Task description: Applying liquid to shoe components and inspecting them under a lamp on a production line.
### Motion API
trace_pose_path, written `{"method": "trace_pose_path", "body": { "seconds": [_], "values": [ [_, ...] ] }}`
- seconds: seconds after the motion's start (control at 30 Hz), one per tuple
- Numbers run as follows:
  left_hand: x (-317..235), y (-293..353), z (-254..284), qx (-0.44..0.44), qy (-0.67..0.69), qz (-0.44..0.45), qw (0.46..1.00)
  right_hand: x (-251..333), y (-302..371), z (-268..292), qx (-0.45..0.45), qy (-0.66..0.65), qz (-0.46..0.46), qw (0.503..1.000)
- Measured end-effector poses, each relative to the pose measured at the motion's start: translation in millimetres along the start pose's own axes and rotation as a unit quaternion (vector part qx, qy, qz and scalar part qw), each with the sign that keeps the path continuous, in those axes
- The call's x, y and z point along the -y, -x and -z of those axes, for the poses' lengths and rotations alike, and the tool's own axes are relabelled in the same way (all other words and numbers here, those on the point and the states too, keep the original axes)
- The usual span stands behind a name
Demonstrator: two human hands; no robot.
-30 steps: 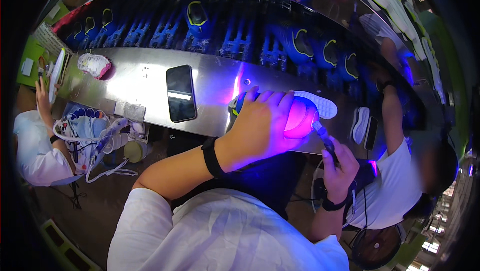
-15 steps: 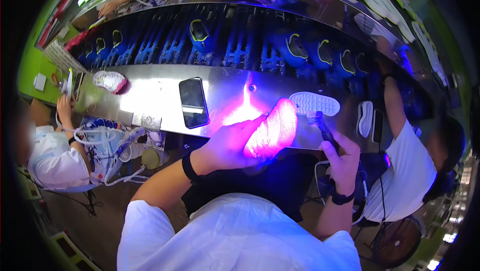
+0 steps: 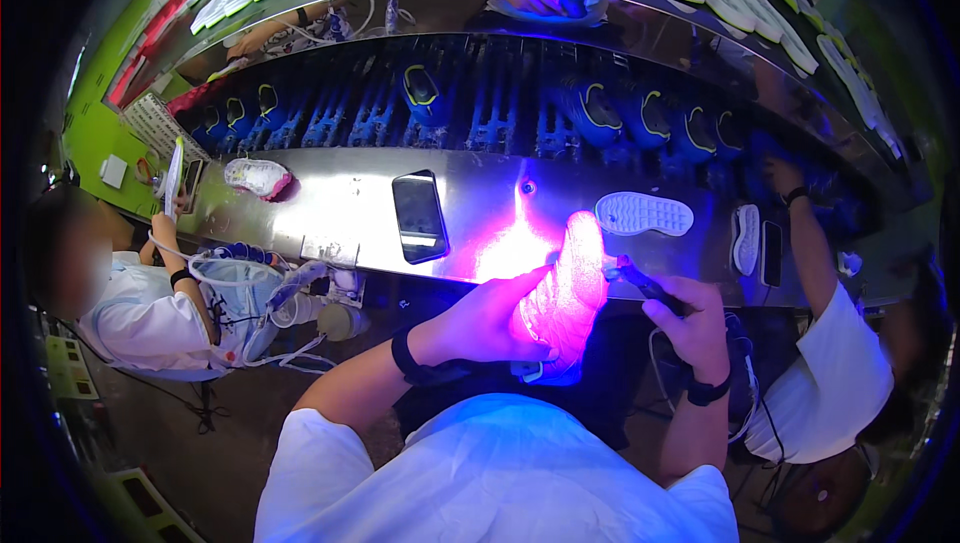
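- The left hand (image 3: 490,318) is wrapped around a shoe upper (image 3: 562,298) that glows pink under violet light, with the fingers curled round its side and heel end; the shoe is tilted, toe pointing away from the person toward the steel bench (image 3: 330,208).
- The right hand (image 3: 690,315) is closed on a dark pen-shaped tool (image 3: 640,278) whose tip sits against, or just beside, the right flank of the shoe; whether it actually touches cannot be told.
- Both hands are close together, just in front of the person's chest, at the near edge of the bench.
- Beyond the right hand lies a white outsole (image 3: 644,213), tread up, on its own and apart from the held shoe; further right stands a second sole (image 3: 745,239) on edge.
- Beyond the left hand a black phone (image 3: 419,215) lies flat; far to the left sits a pale shoe (image 3: 257,179).
- Judging from this, the work on the upper looks mid-way: the tool is at the side of the shoe, and the outsole is not yet joined to it.
- Behind the bench a conveyor rack (image 3: 480,113) carries blue shoes with yellow-green collars.
- Co-workers sit at the person's left and right, and other hands show across the line.
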State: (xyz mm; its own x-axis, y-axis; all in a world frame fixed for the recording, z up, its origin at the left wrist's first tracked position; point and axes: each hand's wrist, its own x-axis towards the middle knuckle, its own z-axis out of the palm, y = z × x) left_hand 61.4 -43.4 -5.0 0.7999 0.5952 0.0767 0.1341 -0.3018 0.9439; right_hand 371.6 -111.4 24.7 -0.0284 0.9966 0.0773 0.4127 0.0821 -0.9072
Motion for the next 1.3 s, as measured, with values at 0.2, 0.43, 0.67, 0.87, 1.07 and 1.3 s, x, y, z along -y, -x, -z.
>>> {"method": "trace_pose_path", "body": {
  "seconds": [0.2,0.43,0.67,0.87,1.07,1.3],
  "values": [
    [-4.0,-22.3,-8.1,0.009,0.095,0.092,0.991,-21.1,-1.2,8.7,0.016,0.019,-0.008,1.000],
    [27.6,-43.8,-25.2,-0.016,0.179,0.188,0.966,-61.4,-5.2,5.9,-0.001,0.024,-0.015,1.000],
    [37.1,-49.5,-29.5,-0.067,0.265,0.212,0.938,-75.0,3.6,-12.1,-0.029,0.022,-0.019,0.999],
    [40.7,-41.3,-19.5,-0.068,0.260,0.165,0.949,-76.9,38.1,-2.4,0.074,-0.080,-0.066,0.992],
    [36.5,-32.5,-21.6,-0.080,0.300,0.184,0.932,-58.4,18.4,-19.4,0.040,-0.078,-0.103,0.991],
    [50.7,12.4,-6.7,-0.127,0.314,0.175,0.924,-37.1,47.0,-33.1,0.129,-0.028,-0.076,0.988]
  ]
}}
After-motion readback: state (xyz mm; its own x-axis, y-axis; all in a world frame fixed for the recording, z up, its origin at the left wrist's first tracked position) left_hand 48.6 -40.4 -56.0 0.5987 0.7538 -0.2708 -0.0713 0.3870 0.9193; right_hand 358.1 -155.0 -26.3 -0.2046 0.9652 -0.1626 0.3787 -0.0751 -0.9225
